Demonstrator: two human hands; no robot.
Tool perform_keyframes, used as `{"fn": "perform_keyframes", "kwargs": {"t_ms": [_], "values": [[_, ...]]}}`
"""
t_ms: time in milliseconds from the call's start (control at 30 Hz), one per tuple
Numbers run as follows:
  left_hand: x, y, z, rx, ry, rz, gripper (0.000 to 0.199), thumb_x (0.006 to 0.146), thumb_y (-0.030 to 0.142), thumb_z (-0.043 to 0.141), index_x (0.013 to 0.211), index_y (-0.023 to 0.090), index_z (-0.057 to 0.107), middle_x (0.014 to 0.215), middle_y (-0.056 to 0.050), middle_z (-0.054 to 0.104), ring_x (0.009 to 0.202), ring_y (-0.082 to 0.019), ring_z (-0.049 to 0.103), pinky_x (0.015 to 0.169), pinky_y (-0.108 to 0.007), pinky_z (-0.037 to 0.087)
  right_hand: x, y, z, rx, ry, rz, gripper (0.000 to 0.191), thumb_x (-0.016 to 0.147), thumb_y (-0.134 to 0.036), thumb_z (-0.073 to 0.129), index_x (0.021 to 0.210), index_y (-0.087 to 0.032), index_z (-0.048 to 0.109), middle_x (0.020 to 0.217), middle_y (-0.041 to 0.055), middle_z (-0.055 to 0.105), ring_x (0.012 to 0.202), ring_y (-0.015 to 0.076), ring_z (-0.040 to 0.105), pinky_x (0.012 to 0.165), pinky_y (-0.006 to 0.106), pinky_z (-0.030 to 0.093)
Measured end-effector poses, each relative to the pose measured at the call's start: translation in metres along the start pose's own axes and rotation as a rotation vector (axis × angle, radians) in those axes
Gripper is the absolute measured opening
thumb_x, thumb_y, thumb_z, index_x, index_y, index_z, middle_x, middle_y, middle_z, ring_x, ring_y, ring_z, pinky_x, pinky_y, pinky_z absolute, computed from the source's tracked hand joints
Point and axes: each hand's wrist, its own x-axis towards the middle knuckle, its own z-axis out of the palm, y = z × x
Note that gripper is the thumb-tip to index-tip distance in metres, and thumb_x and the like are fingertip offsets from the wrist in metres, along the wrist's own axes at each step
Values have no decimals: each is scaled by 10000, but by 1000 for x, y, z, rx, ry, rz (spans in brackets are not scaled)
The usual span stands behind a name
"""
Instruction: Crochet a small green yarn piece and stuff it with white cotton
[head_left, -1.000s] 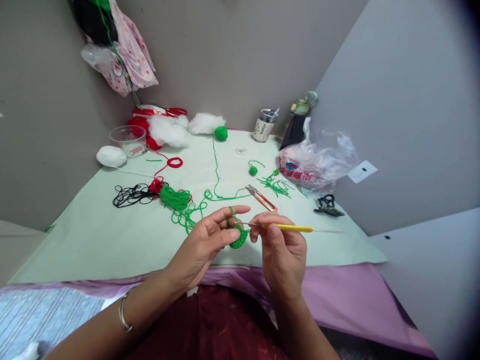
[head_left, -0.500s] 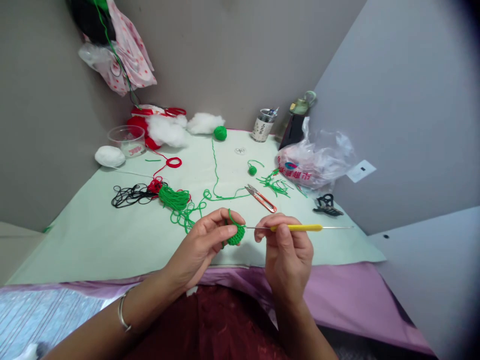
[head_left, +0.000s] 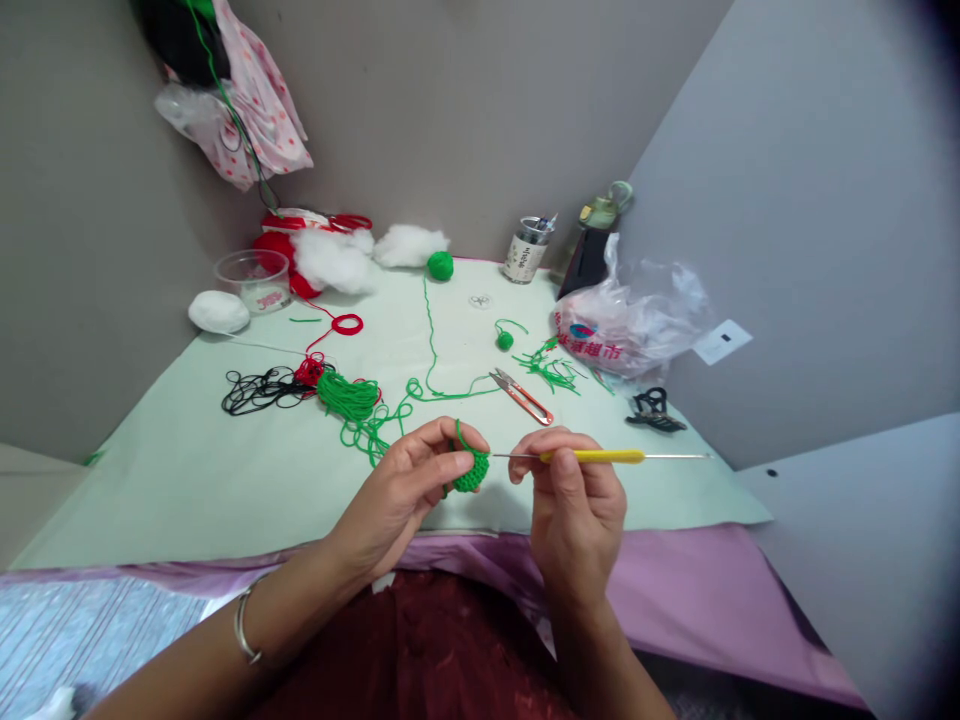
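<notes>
Between thumb and fingers, my left hand (head_left: 420, 468) pinches a small round piece of green crochet (head_left: 471, 472), with a strand of green yarn looped over the index finger. My right hand (head_left: 574, 500) grips a crochet hook (head_left: 600, 456) by its yellow handle, held level. The hook's thin metal shaft points left, its tip at the upper right edge of the crochet piece; whether it sits in a stitch I cannot tell. Beyond my hands lie orange thread snips (head_left: 523, 397). Left of them, a tangled green yarn bundle (head_left: 349, 396) trails loops toward my left hand.
Black yarn (head_left: 262, 391), a red yarn ring (head_left: 347, 324) and a white yarn ball (head_left: 219, 312) lie left. White stuffing (head_left: 334, 262) and a green ball (head_left: 440, 265) sit at the back. Right are green scraps (head_left: 551, 368), a plastic bag (head_left: 634, 320) and a black hair clip (head_left: 655, 410).
Almost nothing differs. Both hands keep their grips, and the hook and green crochet piece stay in nearly the same place.
</notes>
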Motion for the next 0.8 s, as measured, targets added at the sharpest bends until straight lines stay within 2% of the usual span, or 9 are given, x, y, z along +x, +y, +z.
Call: {"fn": "perform_keyframes", "kwargs": {"t_ms": [367,500,600,700,800], "values": [[0,-2,2,9,-11,2,163,840,316,820,926,196,751,863,-3,573,780,-141,482,736,-286,357,-7,-1,1,-79,-34,-56,193,1054,-244,562,995,-243,746,868,17,689,728,145,639,666,311,522],[-1,-2,3,-20,-31,30,190,849,301,825,1015,220,784,924,-7,607,827,-135,512,779,-270,390,-10,0,5,-105,-33,-120,185,1055,-262,558,1023,-265,740,881,20,707,723,160,649,659,334,537],[-2,-3,3,-43,-50,28,308,856,300,830,1156,249,781,926,-10,633,874,-147,549,833,-277,416,-11,1,7,-141,-73,-160,179,1044,-239,575,1043,-274,750,905,29,728,759,170,680,653,330,554],[-2,-5,4,-46,-40,28,470,837,274,853,1292,267,738,957,-16,670,916,-164,579,891,-304,432,-11,2,6,-221,-125,-199,175,1014,-196,620,1049,-271,774,929,49,756,885,204,721,699,344,577],[-2,-7,3,-53,-45,31,626,829,240,862,1418,283,656,997,-21,694,969,-177,608,935,-326,438,-10,4,4,-227,-118,-196,183,1005,-182,631,1041,-274,785,955,55,777,921,211,727,717,350,579]]}}
